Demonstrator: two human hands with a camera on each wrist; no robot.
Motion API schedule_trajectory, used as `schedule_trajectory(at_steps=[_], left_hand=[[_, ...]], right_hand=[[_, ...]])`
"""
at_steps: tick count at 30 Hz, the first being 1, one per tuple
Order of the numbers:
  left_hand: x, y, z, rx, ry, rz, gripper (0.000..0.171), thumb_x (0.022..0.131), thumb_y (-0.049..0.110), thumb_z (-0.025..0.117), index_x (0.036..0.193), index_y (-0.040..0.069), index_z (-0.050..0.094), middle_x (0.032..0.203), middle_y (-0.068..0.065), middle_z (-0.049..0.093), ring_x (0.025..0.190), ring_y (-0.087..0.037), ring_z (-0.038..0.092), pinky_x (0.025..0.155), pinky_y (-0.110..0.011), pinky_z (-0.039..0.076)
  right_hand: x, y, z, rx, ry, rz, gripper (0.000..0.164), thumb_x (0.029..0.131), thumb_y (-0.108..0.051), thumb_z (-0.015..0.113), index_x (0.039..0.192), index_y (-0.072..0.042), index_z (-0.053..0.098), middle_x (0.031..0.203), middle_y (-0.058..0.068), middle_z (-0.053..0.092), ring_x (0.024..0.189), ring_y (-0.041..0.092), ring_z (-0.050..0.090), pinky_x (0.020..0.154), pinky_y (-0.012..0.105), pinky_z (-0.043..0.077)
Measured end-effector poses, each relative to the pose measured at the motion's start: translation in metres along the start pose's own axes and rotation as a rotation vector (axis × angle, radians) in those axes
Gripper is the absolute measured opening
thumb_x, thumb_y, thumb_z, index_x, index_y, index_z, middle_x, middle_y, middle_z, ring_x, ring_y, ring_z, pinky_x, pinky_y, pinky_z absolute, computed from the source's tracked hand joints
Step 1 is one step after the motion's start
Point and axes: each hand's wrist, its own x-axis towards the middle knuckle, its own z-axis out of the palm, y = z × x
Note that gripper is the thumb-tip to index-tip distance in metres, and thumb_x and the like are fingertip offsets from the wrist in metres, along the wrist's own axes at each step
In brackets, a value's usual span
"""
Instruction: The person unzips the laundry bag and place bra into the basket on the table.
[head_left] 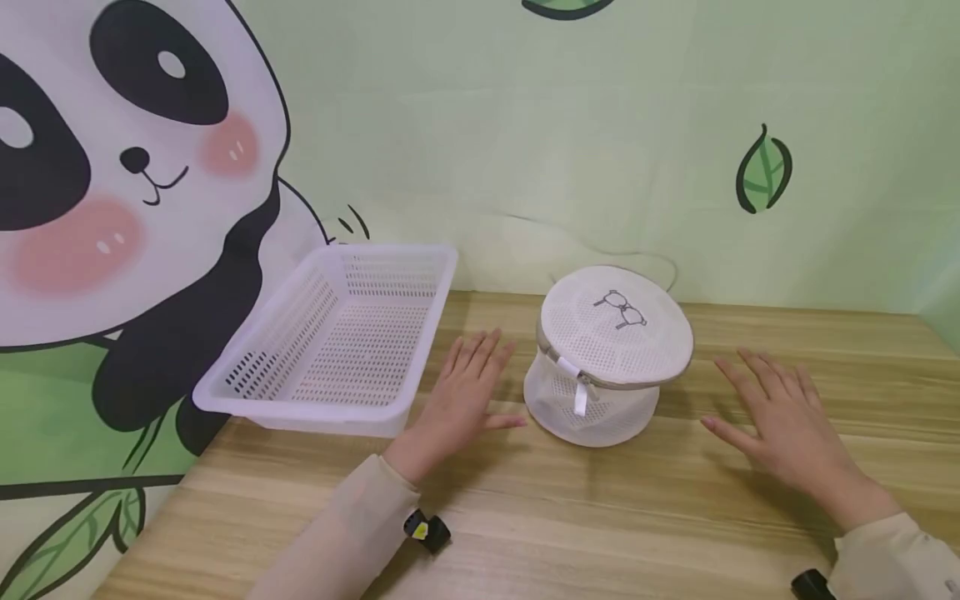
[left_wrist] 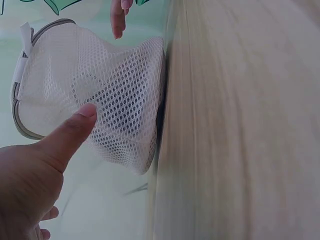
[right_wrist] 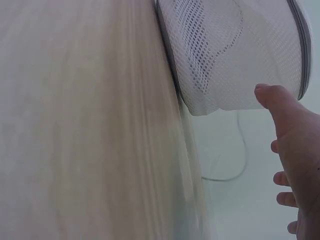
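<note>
A round white mesh laundry bag [head_left: 592, 408] stands upright on the wooden table, its lid printed with a pair of glasses. A grey zipper [head_left: 622, 385] rings the lid, with a white pull tab [head_left: 581, 398] at the front. My left hand [head_left: 461, 404] is just left of the bag, fingers spread and thumb pointing towards it. To the right of the bag, my right hand [head_left: 783, 421] hovers over the table with its fingers apart. Neither hand holds anything. The mesh side [left_wrist: 120, 95] shows close beyond my thumb in the left wrist view.
A white plastic basket [head_left: 401, 408] with slotted walls sits on the left of the table, close beside my left hand. Behind the table [head_left: 540, 525] rises a green wall covering with a panda picture. A thin cord [head_left: 637, 253] runs behind the bag.
</note>
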Motion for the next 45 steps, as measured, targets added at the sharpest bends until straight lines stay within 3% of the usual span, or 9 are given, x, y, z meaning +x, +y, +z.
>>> schedule_trajectory(at_steps=[4, 9, 14, 20, 26, 34, 45], left_hand=[[0.001, 0.001, -0.001, -0.039, 0.049, 0.007, 0.098, 0.074, 0.056, 0.072, 0.149, 0.009, 0.031, 0.156, -0.017, 0.029, 0.146, -0.033, 0.026, 0.122, -0.048, 0.012], [0.002, 0.002, -0.002, -0.096, 0.135, 0.025, 0.098, 0.072, 0.051, 0.077, 0.148, 0.007, 0.033, 0.152, -0.017, 0.035, 0.140, -0.033, 0.035, 0.119, -0.050, 0.022], [0.003, 0.002, -0.003, -0.141, 0.194, 0.047, 0.097, 0.070, 0.046, 0.080, 0.146, 0.007, 0.035, 0.149, -0.019, 0.039, 0.135, -0.035, 0.042, 0.115, -0.052, 0.029], [0.004, 0.004, -0.006, -0.166, 0.257, 0.081, 0.091, 0.071, 0.043, 0.081, 0.143, 0.007, 0.039, 0.145, -0.019, 0.043, 0.131, -0.036, 0.046, 0.112, -0.051, 0.034], [0.005, 0.007, -0.008, -0.191, 0.322, 0.118, 0.085, 0.071, 0.038, 0.082, 0.140, 0.005, 0.043, 0.138, -0.018, 0.049, 0.128, -0.034, 0.048, 0.110, -0.048, 0.038], [0.003, 0.013, -0.014, -0.238, 0.376, 0.135, 0.079, 0.072, 0.036, 0.082, 0.135, 0.003, 0.048, 0.131, -0.015, 0.053, 0.122, -0.029, 0.051, 0.105, -0.045, 0.043], [0.002, 0.020, -0.020, -0.244, 0.467, 0.203, 0.072, 0.071, 0.033, 0.083, 0.129, 0.005, 0.052, 0.124, -0.013, 0.056, 0.116, -0.027, 0.054, 0.101, -0.042, 0.046]], right_hand=[[0.002, -0.002, -0.002, 0.017, 0.059, -0.022, 0.073, 0.087, -0.045, 0.065, 0.144, -0.009, 0.038, 0.146, 0.027, 0.034, 0.129, 0.050, 0.032, 0.115, 0.065, 0.010], [0.006, -0.007, -0.006, 0.030, 0.154, -0.057, 0.067, 0.085, -0.040, 0.068, 0.137, -0.005, 0.045, 0.138, 0.027, 0.043, 0.122, 0.050, 0.041, 0.101, 0.067, 0.028], [0.007, -0.010, -0.009, 0.046, 0.260, -0.112, 0.060, 0.087, -0.038, 0.066, 0.131, 0.000, 0.051, 0.131, 0.027, 0.050, 0.114, 0.048, 0.047, 0.093, 0.064, 0.036], [0.008, -0.017, -0.013, 0.062, 0.380, -0.157, 0.064, 0.095, -0.054, 0.047, 0.125, 0.003, 0.056, 0.121, 0.025, 0.057, 0.109, 0.044, 0.051, 0.089, 0.057, 0.040], [0.008, -0.022, -0.016, 0.060, 0.463, -0.171, 0.077, 0.095, -0.064, 0.030, 0.120, 0.003, 0.059, 0.113, 0.024, 0.061, 0.103, 0.042, 0.055, 0.085, 0.054, 0.043], [0.012, -0.031, -0.020, 0.037, 0.540, -0.188, 0.073, 0.096, -0.062, 0.032, 0.111, 0.003, 0.063, 0.102, 0.022, 0.065, 0.095, 0.039, 0.058, 0.080, 0.050, 0.045], [0.012, -0.044, -0.026, 0.069, 0.592, -0.237, 0.064, 0.098, -0.054, 0.036, 0.103, 0.004, 0.064, 0.093, 0.016, 0.066, 0.077, 0.025, 0.057, 0.068, 0.032, 0.043]])
